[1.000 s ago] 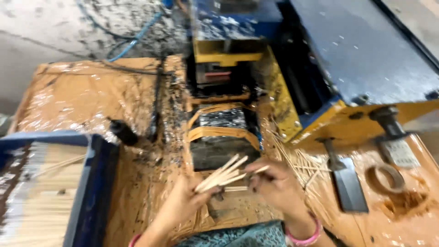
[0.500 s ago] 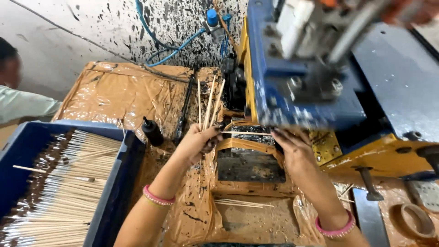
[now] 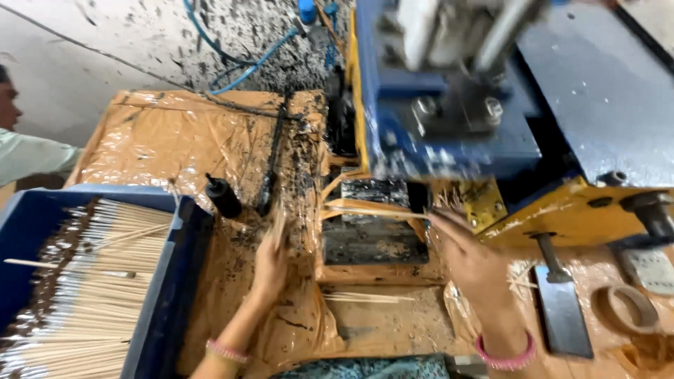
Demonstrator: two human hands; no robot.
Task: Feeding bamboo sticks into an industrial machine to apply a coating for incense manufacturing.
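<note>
My left hand [image 3: 270,263] rests on the plastic-covered bench, fingers curled around a small bunch of thin bamboo sticks [image 3: 279,223] that point upward. My right hand [image 3: 469,261] reaches toward the feed slot of the blue and yellow machine [image 3: 449,133], its fingertips touching a few sticks [image 3: 372,210] lying across the dark tray [image 3: 374,242]. Whether that hand grips them is blurred. Pink bangles circle both wrists.
A blue crate [image 3: 168,281] full of pale sticks [image 3: 98,295] stands at left. A black bottle [image 3: 223,196] stands beside it. A metal scraper [image 3: 562,309] and a tape roll [image 3: 628,309] lie at right. Another person's sleeve [image 3: 28,158] shows far left.
My left hand has dropped from the machine's slot to the bench with its sticks. My right hand has shifted right, near the slot. The view has tilted slightly.
</note>
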